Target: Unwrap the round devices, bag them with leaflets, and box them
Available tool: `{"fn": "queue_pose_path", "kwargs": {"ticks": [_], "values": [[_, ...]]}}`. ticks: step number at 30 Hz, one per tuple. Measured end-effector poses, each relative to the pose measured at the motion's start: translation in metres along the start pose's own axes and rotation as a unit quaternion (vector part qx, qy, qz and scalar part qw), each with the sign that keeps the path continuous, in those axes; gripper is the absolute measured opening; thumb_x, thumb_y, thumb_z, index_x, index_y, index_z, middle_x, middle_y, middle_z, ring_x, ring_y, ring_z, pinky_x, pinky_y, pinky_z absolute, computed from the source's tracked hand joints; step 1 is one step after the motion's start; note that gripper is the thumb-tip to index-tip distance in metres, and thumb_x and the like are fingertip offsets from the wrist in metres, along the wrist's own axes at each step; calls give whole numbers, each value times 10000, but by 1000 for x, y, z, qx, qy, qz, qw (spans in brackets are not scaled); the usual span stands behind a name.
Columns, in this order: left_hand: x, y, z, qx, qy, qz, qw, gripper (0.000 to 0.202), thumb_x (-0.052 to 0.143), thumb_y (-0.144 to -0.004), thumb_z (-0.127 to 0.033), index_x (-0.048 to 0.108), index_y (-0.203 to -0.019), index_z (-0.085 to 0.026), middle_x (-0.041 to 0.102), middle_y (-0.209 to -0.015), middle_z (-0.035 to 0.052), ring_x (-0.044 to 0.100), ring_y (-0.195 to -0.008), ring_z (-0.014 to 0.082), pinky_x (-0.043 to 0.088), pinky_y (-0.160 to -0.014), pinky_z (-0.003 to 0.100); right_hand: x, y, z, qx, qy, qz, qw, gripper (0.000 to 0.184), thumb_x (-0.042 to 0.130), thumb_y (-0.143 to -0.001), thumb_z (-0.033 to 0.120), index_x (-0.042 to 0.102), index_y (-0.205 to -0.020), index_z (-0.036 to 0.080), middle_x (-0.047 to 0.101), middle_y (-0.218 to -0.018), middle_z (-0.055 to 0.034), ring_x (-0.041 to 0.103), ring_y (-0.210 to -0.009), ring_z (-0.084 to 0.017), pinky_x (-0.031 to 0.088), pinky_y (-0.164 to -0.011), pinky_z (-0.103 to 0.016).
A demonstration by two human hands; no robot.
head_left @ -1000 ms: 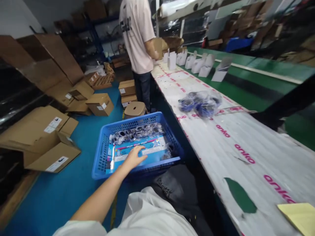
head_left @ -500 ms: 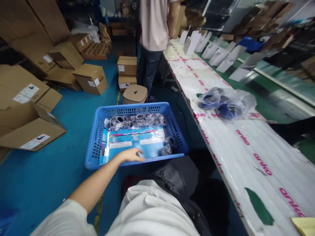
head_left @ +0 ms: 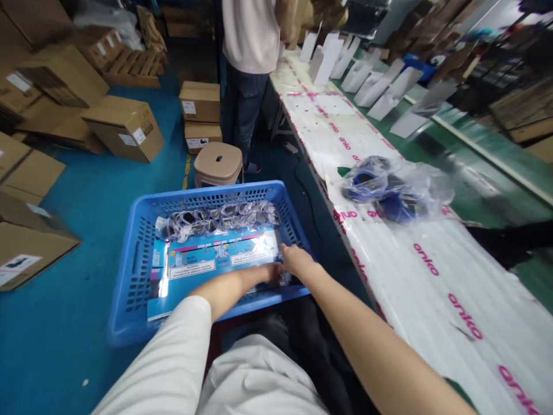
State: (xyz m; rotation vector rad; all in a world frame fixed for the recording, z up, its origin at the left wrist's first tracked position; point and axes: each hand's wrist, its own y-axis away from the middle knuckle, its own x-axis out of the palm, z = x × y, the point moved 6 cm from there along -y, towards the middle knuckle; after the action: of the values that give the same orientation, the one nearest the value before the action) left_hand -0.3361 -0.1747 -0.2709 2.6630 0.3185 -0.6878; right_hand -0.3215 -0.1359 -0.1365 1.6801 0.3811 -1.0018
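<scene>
Both my hands are together inside the right end of a blue plastic basket [head_left: 142, 202]. My left hand [head_left: 272, 273] is slightly blurred, its fingers curled at a clear-bagged blue-and-black item [head_left: 285, 279], mostly hidden beneath the hands. My right hand [head_left: 298, 260] closes over the same spot from the right, fingers bent down. Beside them in the basket lies flat blue printed cardboard [head_left: 207, 259] with white label panels. Along the basket's far side sit two rows of similar bagged items [head_left: 220, 218], blue and dark in clear plastic.
To the right runs a long table [head_left: 389, 276] covered in white sheet printed "anko", with larger bagged blue items [head_left: 393, 187] on it. Beyond the basket are a tan stool [head_left: 218, 161] and a standing person [head_left: 250, 52]. Cartons [head_left: 125, 127] stand on the floor at left.
My right hand has come into view and reached into the basket. My left hand has moved right from the near rim to the bagged items in the right corner. The view has shifted.
</scene>
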Motion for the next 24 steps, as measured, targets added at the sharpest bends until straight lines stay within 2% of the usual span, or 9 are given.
{"fn": "queue_pose_path", "kwargs": {"ticks": [3, 6, 9, 12, 16, 18, 21, 24], "values": [[-8, 9, 32, -9, -20, 60, 998, 418, 661, -936, -362, 575, -1302, -180, 647, -1212, 94, 661, -1020, 224, 588, -885, 434, 44, -47, -11, 59, -25, 45, 997, 487, 641, -980, 383, 519, -1402, 174, 586, -1345, -131, 647, -1084, -255, 572, -906, -462], [-27, 23, 64, -33, -41, 55, 997, 648, 704, -888, -309, 428, -1465, -205, 587, -1330, 129, 599, -1186, 287, 511, -1021, 518, 76, -72, -16, 87, -60, 57, 993, 539, 648, -976, 377, 477, -1451, 187, 516, -1438, -149, 613, -1167, -285, 551, -958, -492], [-37, 29, 82, -62, -53, 25, 996, 766, 706, -859, -260, 333, -1526, -200, 511, -1424, 156, 477, -1339, 345, 403, -1117, 581, 92, -86, -14, 101, -96, 55, 989, 536, 625, -990, 357, 455, -1473, 198, 471, -1487, -151, 591, -1208, -297, 533, -991, -516], [-25, 20, 84, -77, -45, 7, 996, 737, 704, -864, -270, 363, -1516, -217, 490, -1452, 147, 434, -1376, 356, 377, -1132, 596, 101, -93, -11, 96, -130, 73, 984, 547, 640, -982, 339, 448, -1480, 217, 448, -1511, -141, 572, -1237, -307, 525, -1003, -532], [7, -3, 72, -78, -14, -27, 997, 616, 702, -884, -286, 464, -1445, -196, 487, -1477, 138, 440, -1388, 343, 369, -1152, 598, 103, -90, -14, 82, -170, 99, 977, 546, 665, -966, 311, 465, -1466, 220, 465, -1495, -134, 575, -1233, -306, 536, -991, -529], [14, -11, 65, -77, 4, -51, 996, 564, 700, -888, -274, 499, -1407, -182, 496, -1474, 140, 458, -1381, 339, 384, -1146, 602, 97, -85, -17, 76, -190, 98, 974, 522, 666, -966, 300, 485, -1448, 218, 482, -1478, -128, 578, -1229, -302, 539, -988, -523], [10, -17, 54, -66, 31, -80, 994, 518, 717, -848, -197, 549, -1336, -159, 564, -1408, 142, 529, -1328, 319, 433, -1121, 578, 81, -74, -22, 74, -223, 91, 968, 509, 676, -959, 298, 503, -1431, 218, 497, -1463, -123, 581, -1225, -300, 544, -981, -513], [-13, -12, 41, -49, 49, -101, 992, 576, 739, -669, -64, 598, -1223, -129, 665, -1283, 138, 625, -1228, 310, 485, -1090, 531, 62, -58, -23, 67, -250, 88, 962, 544, 695, -944, 295, 491, -1443, 218, 496, -1466, -128, 585, -1220, -303, 554, -968, -508]]}}
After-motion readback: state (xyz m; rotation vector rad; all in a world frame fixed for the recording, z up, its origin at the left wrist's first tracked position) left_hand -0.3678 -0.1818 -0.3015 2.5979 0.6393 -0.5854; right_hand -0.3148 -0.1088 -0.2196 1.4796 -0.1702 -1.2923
